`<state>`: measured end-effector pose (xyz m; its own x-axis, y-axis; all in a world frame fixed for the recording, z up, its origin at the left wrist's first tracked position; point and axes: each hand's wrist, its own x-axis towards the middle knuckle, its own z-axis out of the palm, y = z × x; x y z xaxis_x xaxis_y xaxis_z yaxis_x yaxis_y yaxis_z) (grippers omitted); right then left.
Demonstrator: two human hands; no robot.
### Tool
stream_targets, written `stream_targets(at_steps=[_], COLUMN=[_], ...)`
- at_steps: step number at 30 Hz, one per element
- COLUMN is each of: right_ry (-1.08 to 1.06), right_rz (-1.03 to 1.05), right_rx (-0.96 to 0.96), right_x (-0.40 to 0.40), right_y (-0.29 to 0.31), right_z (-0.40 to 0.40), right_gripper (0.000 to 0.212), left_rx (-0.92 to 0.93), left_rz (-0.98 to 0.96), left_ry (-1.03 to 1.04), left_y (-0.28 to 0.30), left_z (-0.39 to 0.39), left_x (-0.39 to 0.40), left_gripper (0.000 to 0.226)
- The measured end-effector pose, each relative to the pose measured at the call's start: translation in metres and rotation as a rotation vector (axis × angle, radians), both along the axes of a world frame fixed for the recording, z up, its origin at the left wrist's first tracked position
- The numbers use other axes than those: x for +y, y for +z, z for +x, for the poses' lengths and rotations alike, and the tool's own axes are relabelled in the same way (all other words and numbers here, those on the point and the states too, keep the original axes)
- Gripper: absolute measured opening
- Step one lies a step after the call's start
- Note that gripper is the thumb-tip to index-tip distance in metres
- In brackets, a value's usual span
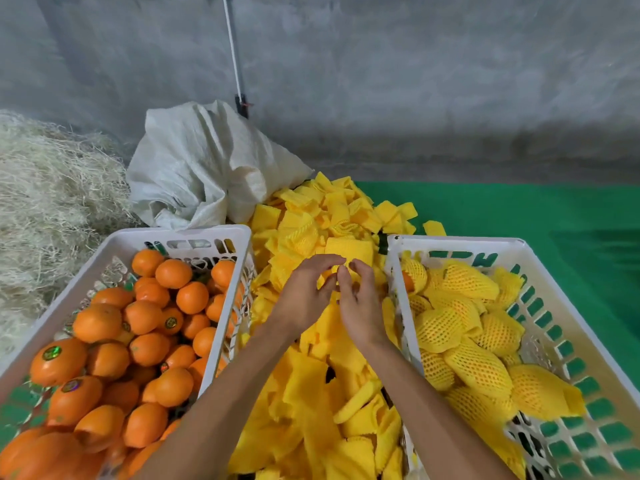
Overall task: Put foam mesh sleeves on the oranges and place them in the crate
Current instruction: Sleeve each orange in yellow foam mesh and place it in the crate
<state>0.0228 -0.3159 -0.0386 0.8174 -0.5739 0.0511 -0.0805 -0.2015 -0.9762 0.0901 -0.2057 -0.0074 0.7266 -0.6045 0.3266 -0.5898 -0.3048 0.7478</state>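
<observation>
At the far left of the frame lies a heap of pale straw [52, 202], with a white woven sack [204, 168] slumped beside it. Below them, a white crate [180, 233] brims with bare oranges [100, 358]. In the centre, a pile of yellow foam mesh sleeves [311, 410] spreads between the crates. Over it the left hand [304, 299] and right hand [360, 306] meet, fingertips pinching one sleeve [349, 252] between them. At the right, a second white crate [554, 341] on green cloth [519, 213] holds sleeved oranges [460, 327].
</observation>
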Motion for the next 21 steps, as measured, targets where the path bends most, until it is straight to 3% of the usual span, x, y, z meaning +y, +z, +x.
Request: stream_targets(at_steps=[5,12,15,17,19,21], right_ry=[0.211,0.448,0.452,0.417,0.380,0.349], right_rz=[-0.349,-0.696,-0.798,-0.834,-0.879,-0.906], right_rx=[0.213,0.541,0.624,0.651,0.645,0.610], right_x=[0.008,0.009,0.011,0.009,0.006,0.004], right_y=[-0.021,-0.037,-0.042,-0.043,-0.046,-0.048], right_z=[0.016,0.023,0.024,0.025,0.025,0.027], right_gripper=[0.059,0.068,0.065,0.061,0.056,0.051], left_rx=[-0.097,-0.074,0.039,0.230,0.354,0.360], left_rz=[0.099,0.044,0.317,0.512,0.709,0.810], left_ry=[0.257,0.497,0.530,0.503,0.402,0.357], left_y=[0.003,-0.020,-0.048,-0.065,-0.077,-0.083], left_z=[0.012,0.030,0.043,0.046,0.043,0.041], left_x=[0.067,0.149,0.173,0.178,0.176,0.174], left_gripper=[0.027,0.030,0.047,0.064,0.065,0.057])
